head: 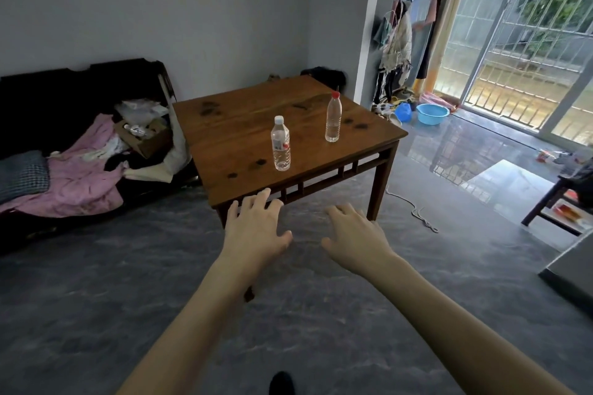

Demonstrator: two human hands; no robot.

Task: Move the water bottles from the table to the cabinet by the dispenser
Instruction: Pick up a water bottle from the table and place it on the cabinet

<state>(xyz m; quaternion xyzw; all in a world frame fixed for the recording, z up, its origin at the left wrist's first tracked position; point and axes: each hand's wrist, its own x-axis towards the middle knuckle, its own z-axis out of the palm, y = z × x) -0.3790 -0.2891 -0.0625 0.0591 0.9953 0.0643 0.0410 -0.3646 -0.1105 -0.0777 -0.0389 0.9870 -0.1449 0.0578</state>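
Two clear water bottles stand upright on a square wooden table (244, 119). The white-capped bottle (281, 144) with a label is nearer the front edge. The red-capped bottle (333, 117) stands farther back to the right. My left hand (255, 228) is stretched forward, fingers spread and relaxed, just before the table's front edge and below the white-capped bottle. My right hand (354, 236) reaches out beside it, palm down, holding nothing. Neither hand touches a bottle. No cabinet or dispenser is in view.
A dark sofa (64, 144) piled with pink cloth and a cardboard box sits left of the table. A blue basin (432, 113) and hanging clothes stand by the barred balcony door at right. A white cord (414, 207) lies on the grey floor. A dark stool (552, 202) is at far right.
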